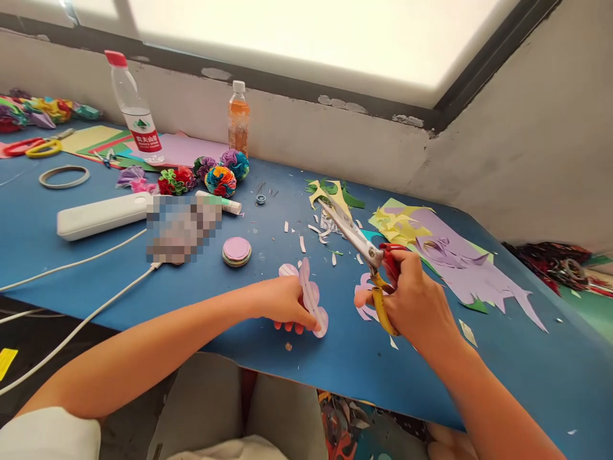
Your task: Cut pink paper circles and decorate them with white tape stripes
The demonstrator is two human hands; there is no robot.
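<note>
Pinching cut petals [310, 295] by the surface's front edge [335, 380], the left hand [286, 299] faces the right hand [422, 297] gripping scissors [353, 233], lilac sheet [495, 281] apparently left uncut.

One camera alone gives this view, worn on the person's head, above the lap in grey cloth [287, 409]. It faces forward and down over the flat blue worktop [271, 246]. The bare left hand [292, 303] and bare right hand [416, 294] are quite near; the off-white painted wall [292, 121] and bright, dark-framed window [311, 32] are farthest.
</note>
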